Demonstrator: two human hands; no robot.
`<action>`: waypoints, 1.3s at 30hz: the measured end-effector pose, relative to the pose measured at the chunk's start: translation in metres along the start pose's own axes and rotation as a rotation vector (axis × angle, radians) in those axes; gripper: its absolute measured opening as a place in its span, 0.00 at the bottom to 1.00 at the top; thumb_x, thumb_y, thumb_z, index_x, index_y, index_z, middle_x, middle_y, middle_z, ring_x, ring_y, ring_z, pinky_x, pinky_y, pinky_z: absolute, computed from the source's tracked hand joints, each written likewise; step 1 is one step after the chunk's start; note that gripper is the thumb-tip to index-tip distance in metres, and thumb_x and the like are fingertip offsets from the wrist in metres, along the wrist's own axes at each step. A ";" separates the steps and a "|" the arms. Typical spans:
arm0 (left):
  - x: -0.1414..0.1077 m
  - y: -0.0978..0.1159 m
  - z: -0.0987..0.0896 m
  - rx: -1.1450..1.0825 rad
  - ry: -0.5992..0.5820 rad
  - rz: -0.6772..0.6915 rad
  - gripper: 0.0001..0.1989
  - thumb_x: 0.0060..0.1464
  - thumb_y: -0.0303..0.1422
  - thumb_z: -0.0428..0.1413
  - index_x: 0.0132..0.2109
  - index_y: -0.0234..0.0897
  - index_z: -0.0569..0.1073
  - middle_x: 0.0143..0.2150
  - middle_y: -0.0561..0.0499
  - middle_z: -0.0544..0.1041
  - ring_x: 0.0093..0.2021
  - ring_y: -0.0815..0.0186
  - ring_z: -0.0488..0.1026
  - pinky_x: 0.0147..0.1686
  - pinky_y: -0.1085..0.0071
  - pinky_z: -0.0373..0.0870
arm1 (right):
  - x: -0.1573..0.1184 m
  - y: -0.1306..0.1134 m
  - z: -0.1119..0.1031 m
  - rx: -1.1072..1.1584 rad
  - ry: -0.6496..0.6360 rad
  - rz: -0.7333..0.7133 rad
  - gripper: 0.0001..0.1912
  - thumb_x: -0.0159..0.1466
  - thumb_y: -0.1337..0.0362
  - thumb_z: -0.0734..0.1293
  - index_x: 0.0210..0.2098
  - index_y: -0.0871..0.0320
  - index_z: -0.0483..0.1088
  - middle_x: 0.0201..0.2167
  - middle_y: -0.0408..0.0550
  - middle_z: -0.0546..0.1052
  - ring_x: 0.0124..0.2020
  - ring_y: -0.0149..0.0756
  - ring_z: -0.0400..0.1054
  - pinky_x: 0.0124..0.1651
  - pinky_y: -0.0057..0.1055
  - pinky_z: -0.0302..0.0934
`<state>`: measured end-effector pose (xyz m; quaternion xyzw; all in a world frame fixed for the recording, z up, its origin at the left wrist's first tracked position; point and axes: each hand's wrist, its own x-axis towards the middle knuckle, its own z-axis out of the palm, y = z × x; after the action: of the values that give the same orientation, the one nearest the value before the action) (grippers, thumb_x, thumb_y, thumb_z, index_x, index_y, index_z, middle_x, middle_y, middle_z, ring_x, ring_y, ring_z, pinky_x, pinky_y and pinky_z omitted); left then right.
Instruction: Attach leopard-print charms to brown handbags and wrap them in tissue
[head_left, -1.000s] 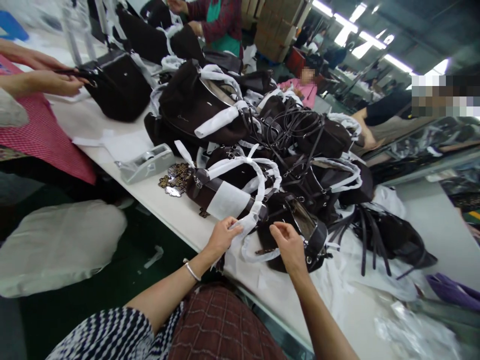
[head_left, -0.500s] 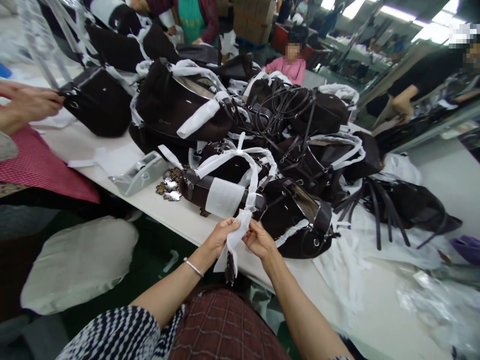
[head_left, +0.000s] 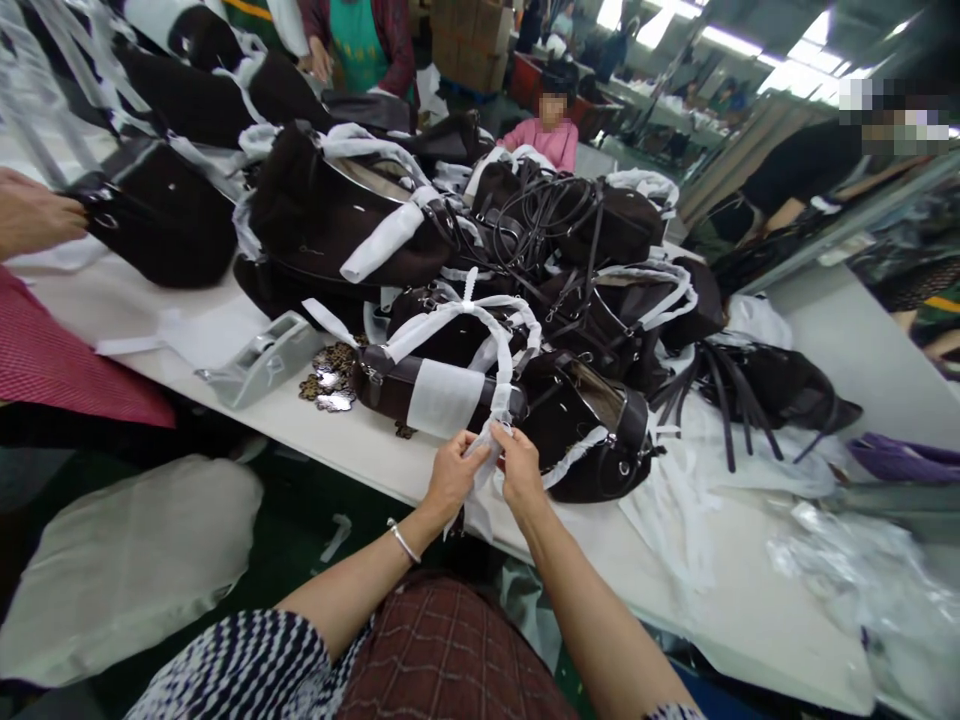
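A dark brown handbag [head_left: 384, 392] lies at the table's front edge, its handles [head_left: 501, 355] wrapped in white paper and a white sheet around its middle. At its right end, white wrapping paper [head_left: 480, 462] hangs down around a dark piece that is mostly hidden. My left hand [head_left: 452, 475] pinches this paper from the left. From the right, my right hand [head_left: 519, 462] has thumb and fingers closed on the paper's upper part. Just right of my hands lies another dark handbag [head_left: 589, 430], with a beige lining.
A tape dispenser [head_left: 259, 358] and several metallic flower-shaped pieces [head_left: 328, 378] sit left of the handbag. More dark bags [head_left: 352, 225] are heaped behind. A co-worker's hand [head_left: 37, 213] holds a bag at far left. Plastic wrap [head_left: 862, 570] lies at right.
My hands have drawn closer together, and the right one has moved up over the paper. The paper is now gathered more tightly around the hanging piece. The view has shifted slightly.
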<state>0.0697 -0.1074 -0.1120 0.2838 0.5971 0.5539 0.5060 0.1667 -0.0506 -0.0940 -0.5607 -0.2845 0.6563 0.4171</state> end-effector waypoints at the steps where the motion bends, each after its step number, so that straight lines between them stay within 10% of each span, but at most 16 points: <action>1: 0.001 -0.001 -0.001 -0.062 -0.009 -0.020 0.14 0.49 0.40 0.63 0.36 0.35 0.74 0.31 0.53 0.76 0.31 0.69 0.70 0.33 0.74 0.66 | 0.001 0.000 -0.003 0.053 -0.039 0.041 0.18 0.45 0.55 0.79 0.27 0.57 0.72 0.21 0.36 0.72 0.23 0.27 0.63 0.28 0.25 0.56; 7: 0.010 0.000 -0.006 -0.515 -0.153 -0.237 0.21 0.40 0.40 0.69 0.35 0.34 0.70 0.28 0.53 0.75 0.26 0.69 0.72 0.30 0.73 0.69 | -0.003 -0.001 -0.028 0.321 -0.326 0.313 0.21 0.55 0.47 0.74 0.39 0.56 0.76 0.35 0.44 0.80 0.35 0.33 0.72 0.41 0.31 0.66; 13: 0.012 -0.001 -0.006 -0.586 -0.193 -0.323 0.23 0.35 0.37 0.72 0.34 0.33 0.70 0.27 0.53 0.76 0.26 0.71 0.72 0.30 0.75 0.69 | 0.013 0.012 -0.009 0.365 -0.156 0.408 0.13 0.60 0.53 0.72 0.30 0.57 0.74 0.26 0.42 0.78 0.27 0.32 0.70 0.34 0.29 0.64; 23: 0.012 -0.008 -0.002 -0.342 -0.120 -0.142 0.20 0.42 0.42 0.68 0.36 0.34 0.72 0.29 0.54 0.75 0.27 0.71 0.70 0.29 0.75 0.65 | -0.014 0.020 -0.025 0.170 -0.307 0.197 0.20 0.57 0.47 0.72 0.42 0.55 0.77 0.41 0.45 0.81 0.39 0.34 0.72 0.42 0.29 0.64; 28: 0.004 -0.012 -0.009 -0.373 -0.139 -0.202 0.23 0.45 0.46 0.67 0.40 0.34 0.72 0.31 0.53 0.75 0.28 0.71 0.70 0.31 0.75 0.66 | -0.012 0.030 -0.003 0.246 -0.166 0.093 0.16 0.53 0.54 0.76 0.36 0.57 0.77 0.36 0.45 0.81 0.38 0.36 0.74 0.44 0.31 0.67; 34: -0.023 -0.018 -0.043 -0.365 -0.433 -0.374 0.25 0.48 0.45 0.65 0.48 0.34 0.72 0.34 0.50 0.77 0.29 0.70 0.70 0.29 0.76 0.64 | -0.015 0.031 0.013 0.266 -0.042 0.110 0.17 0.55 0.53 0.73 0.37 0.59 0.76 0.33 0.49 0.81 0.35 0.41 0.76 0.40 0.35 0.71; 39: -0.026 -0.023 -0.054 -0.025 -0.348 -0.224 0.16 0.50 0.39 0.62 0.43 0.35 0.75 0.32 0.52 0.76 0.28 0.67 0.68 0.30 0.74 0.62 | -0.023 0.040 0.028 0.279 0.081 0.028 0.16 0.55 0.52 0.72 0.38 0.56 0.73 0.34 0.48 0.81 0.37 0.40 0.77 0.40 0.34 0.72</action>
<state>0.0339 -0.1557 -0.1336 0.3008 0.5213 0.4444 0.6635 0.1310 -0.0874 -0.1108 -0.5270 -0.1655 0.6723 0.4929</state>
